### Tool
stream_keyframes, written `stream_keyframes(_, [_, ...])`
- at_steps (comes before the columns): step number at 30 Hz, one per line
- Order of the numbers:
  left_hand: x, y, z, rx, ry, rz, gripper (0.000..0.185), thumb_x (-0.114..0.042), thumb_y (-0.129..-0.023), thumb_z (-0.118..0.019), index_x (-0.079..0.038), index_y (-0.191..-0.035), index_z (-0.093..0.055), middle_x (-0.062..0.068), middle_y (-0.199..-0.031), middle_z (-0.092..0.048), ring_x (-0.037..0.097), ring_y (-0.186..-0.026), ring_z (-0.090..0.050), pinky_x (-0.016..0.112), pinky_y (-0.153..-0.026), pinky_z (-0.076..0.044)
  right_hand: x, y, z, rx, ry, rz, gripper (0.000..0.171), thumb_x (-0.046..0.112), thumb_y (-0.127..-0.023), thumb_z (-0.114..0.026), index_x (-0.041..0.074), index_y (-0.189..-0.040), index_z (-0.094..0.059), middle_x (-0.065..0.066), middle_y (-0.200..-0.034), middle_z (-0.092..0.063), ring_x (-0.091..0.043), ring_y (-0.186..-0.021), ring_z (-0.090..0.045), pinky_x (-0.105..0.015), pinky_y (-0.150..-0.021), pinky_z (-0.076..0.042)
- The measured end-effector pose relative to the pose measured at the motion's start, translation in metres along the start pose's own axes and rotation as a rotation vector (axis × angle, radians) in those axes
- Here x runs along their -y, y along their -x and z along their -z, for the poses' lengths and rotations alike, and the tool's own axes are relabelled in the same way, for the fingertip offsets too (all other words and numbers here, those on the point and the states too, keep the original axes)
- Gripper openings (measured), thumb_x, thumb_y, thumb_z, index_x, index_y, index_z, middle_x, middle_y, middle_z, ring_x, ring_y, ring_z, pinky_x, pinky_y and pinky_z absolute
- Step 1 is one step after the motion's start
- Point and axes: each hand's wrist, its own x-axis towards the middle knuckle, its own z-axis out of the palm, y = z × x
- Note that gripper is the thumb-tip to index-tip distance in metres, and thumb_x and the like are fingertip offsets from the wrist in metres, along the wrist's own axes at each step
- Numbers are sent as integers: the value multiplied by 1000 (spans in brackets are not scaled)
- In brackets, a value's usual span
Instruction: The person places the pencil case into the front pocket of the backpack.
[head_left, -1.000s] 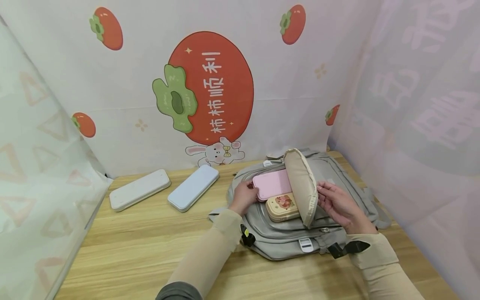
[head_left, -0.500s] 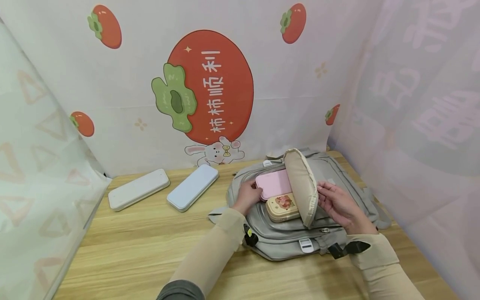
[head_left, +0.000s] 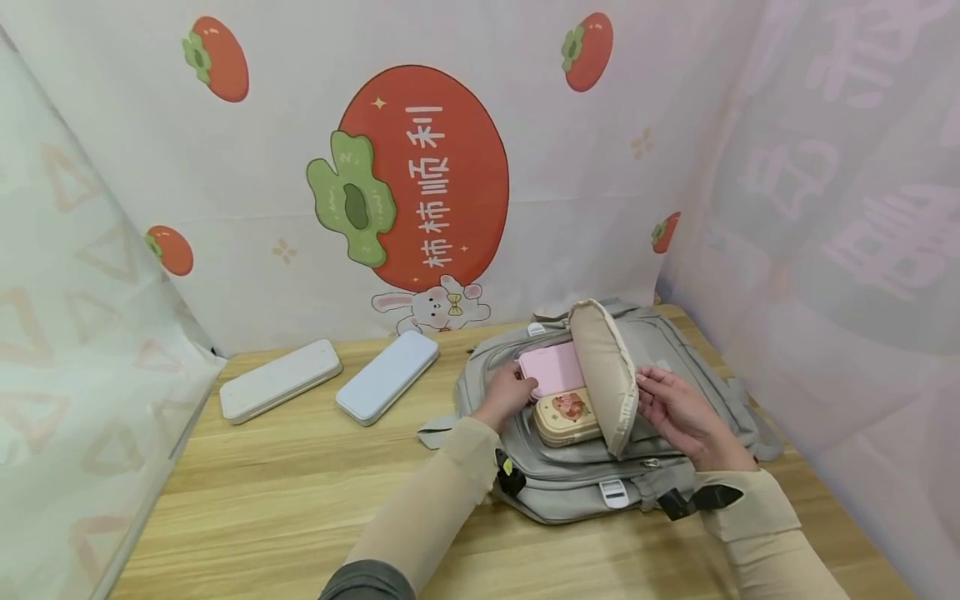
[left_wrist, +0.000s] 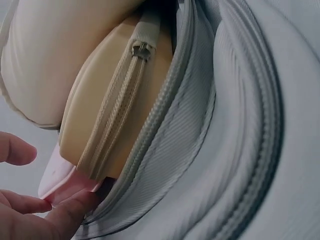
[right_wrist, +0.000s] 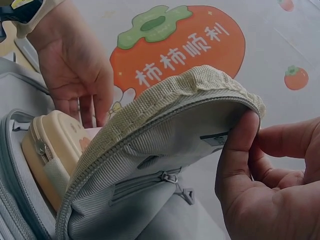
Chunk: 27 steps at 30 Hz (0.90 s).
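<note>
A grey backpack lies on the table. Its front pocket has a padded beige-lined flap lifted up. A pink pencil case lies partly in the pocket, beside a cream zip case with a printed picture. At the pink case's left end is my left hand; the left wrist view shows fingertips against that end, thumb or another finger apart from it. My right hand pinches the flap's zippered rim between thumb and fingers. The pink case's right part is hidden under the flap.
A white pencil case and a pale blue pencil case lie at the left on the wooden table. Behind hangs a white cloth printed with persimmons. Cloth also hangs at both sides.
My left hand has moved a little to the right, and the pink pencil case has slid the same way, further under the flap. The right hand has kept the flap lifted.
</note>
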Motion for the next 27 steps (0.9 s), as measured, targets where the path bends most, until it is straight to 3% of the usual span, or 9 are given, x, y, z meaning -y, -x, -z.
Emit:
stream_keyframes(6, [-1,0,-3,38,-54,-27,30,-8,-94,-64,1,-122,-67,7,-97,-63,17,-82,-54,27,-70,-46,0,-1,1,38,-35,6,23,-1,-111,-40,2,-109,-63,-6,-103,-66,-12,-94,-66,-23,-82,-55])
stream_keyframes(11, [-1,0,-3,76,-18,-29,29,-6,-94,-62,3,-122,-66,7,-98,-63,16,-85,-53,28,-74,-46,0,-1,1,44,-35,7,25,-1,-111,-38,2,-109,-63,-6,-103,-67,-12,-94,-66,-24,-82,-56])
stream_keyframes(16, [0,1,-3,65,-6,-17,16,-6,-95,-61,2,-108,-66,5,-92,-59,16,-83,-50,27,-72,-43,1,-1,1,34,-37,1,24,-1,-111,-39,2,-109,-64,-6,-103,-67,-12,-94,-67,-24,-82,-56])
stream_keyframes(19, [0,3,-3,56,3,-13,19,-4,-94,-61,2,-112,-67,6,-93,-60,17,-84,-52,28,-74,-46,1,-1,1,31,-38,0,24,-1,-110,-40,2,-107,-64,-6,-102,-67,-12,-93,-67,-23,-81,-56])
stream_keyframes(23, [1,7,-2,45,29,-5,41,-3,-94,-59,4,-134,-62,15,-112,-66,24,-101,-59,37,-91,-51,-1,-1,0,37,-39,-3,25,-2,-110,-39,2,-107,-64,-5,-101,-67,-11,-93,-67,-23,-81,-56])
stream_keyframes(27, [0,11,4,44,35,7,52,-8,-98,-59,5,-148,-51,25,-140,-56,35,-130,-52,48,-109,-44,0,-1,0,38,-40,0,25,-1,-111,-38,2,-108,-63,-5,-102,-66,-11,-93,-66,-23,-81,-56])
